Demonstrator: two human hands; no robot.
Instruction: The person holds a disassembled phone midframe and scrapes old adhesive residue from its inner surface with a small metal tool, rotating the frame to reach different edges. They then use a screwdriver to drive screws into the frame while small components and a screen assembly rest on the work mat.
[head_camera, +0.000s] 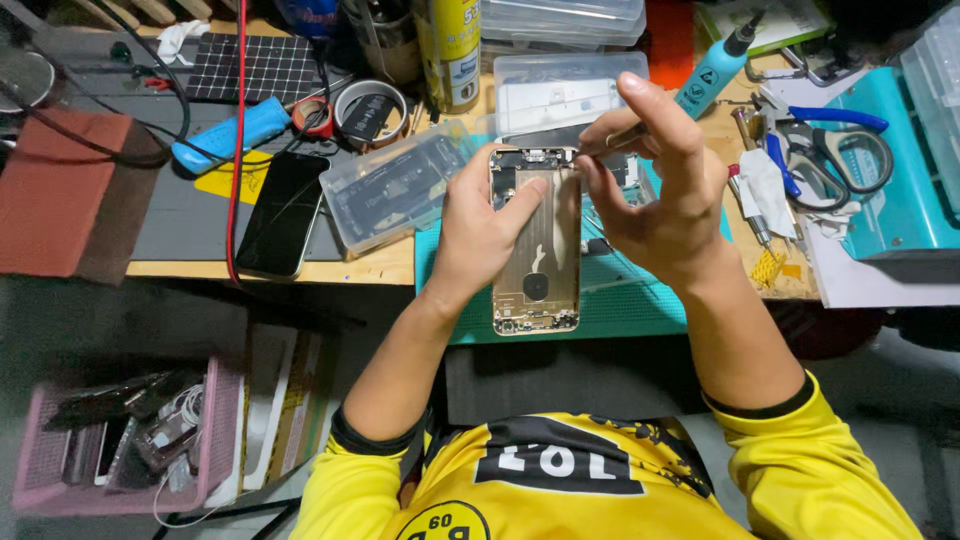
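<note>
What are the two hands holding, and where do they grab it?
The left hand grips the opened phone shell by its left edge. The right hand pinches a thin tool near its working end.

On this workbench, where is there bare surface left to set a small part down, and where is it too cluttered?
Free patches: the green mat below the right hand, right of the opened phone chassis held by the left hand; and the grey mat left of the black phone. Crowded: the back row of cans and clear boxes, and the right side around the scissors.
</note>
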